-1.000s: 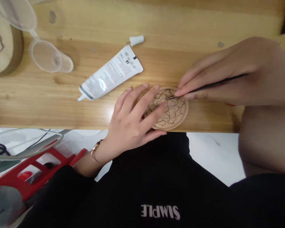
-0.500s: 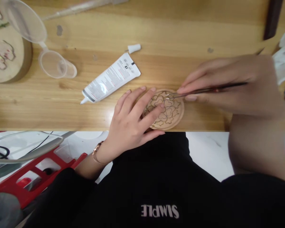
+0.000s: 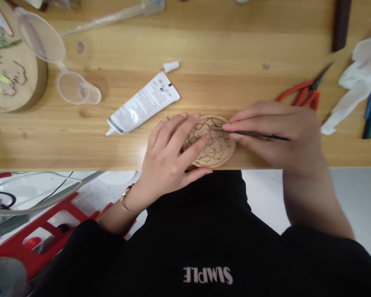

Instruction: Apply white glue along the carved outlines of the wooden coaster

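At the near edge of the wooden desk (image 3: 235, 41) lies a round wooden disc (image 3: 218, 150) with thin flower outlines. Left hand (image 3: 170, 159) rests flat, fingers spread over the disc's left side, which they hide. Right hand (image 3: 275, 136) pinches thin dark tweezers (image 3: 253, 134), tip on the disc.

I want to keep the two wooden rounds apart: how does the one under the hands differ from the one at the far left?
The small wooden disc is thin, with outlined petals only, pinned by the left hand. The large wooden round is thicker, partly coloured, untouched. Both lie flat on the table.
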`<state>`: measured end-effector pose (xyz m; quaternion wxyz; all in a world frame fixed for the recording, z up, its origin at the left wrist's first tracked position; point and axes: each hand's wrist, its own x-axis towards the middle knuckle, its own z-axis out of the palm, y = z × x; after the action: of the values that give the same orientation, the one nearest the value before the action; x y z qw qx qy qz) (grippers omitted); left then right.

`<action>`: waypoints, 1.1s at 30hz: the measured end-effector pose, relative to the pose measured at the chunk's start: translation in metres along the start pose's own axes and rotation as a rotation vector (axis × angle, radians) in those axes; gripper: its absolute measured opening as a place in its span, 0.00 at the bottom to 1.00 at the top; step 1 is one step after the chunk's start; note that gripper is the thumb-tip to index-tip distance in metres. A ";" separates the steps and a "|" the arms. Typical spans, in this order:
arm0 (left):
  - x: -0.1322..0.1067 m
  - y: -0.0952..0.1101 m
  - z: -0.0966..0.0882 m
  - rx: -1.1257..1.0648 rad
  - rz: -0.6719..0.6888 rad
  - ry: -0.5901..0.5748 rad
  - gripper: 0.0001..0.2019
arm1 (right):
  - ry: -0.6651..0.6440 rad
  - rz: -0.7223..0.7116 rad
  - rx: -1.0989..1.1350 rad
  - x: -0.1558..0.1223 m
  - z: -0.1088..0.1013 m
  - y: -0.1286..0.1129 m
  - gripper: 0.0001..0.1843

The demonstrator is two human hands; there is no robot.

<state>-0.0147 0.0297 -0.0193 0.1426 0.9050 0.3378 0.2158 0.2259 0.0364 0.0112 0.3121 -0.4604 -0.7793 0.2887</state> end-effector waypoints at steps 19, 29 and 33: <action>0.001 0.001 -0.001 0.013 0.003 -0.004 0.30 | 0.051 -0.004 -0.104 0.000 0.004 -0.006 0.04; -0.001 0.000 -0.001 -0.052 -0.070 -0.064 0.28 | 0.046 -0.043 -0.220 -0.003 0.005 -0.011 0.06; -0.001 0.000 -0.001 -0.013 -0.039 -0.045 0.28 | 0.064 -0.066 -0.242 -0.003 0.006 -0.012 0.06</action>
<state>-0.0154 0.0296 -0.0190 0.1603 0.9019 0.3505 0.1949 0.2157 0.0272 0.0154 0.2882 -0.4777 -0.8129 0.1673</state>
